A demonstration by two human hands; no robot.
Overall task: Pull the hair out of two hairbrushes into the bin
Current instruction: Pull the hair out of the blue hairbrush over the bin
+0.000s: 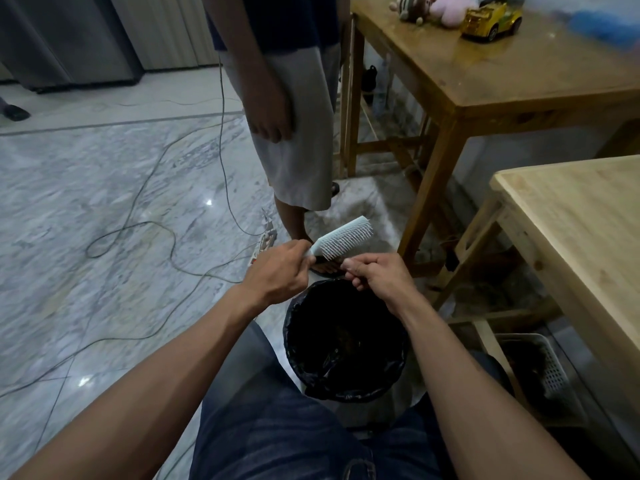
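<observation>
My left hand (277,271) grips the handle of a pale blue-white hairbrush (341,237), bristles facing me and to the right, head tilted up to the right. My right hand (374,275) is just below the bristles with thumb and fingers pinched together; I cannot tell whether hair is between them. Both hands hover over the far rim of a bin (294,327) lined with a black bag, which stands on the floor between my knees. Only one brush is in sight.
Another person (294,116) stands just beyond the bin, a foot close behind the brush. Wooden tables (519,81) (571,220) stand to the right, with a white basket (550,372) under the nearer one. Cables (138,230) and a power strip (266,240) lie on the marble floor at left.
</observation>
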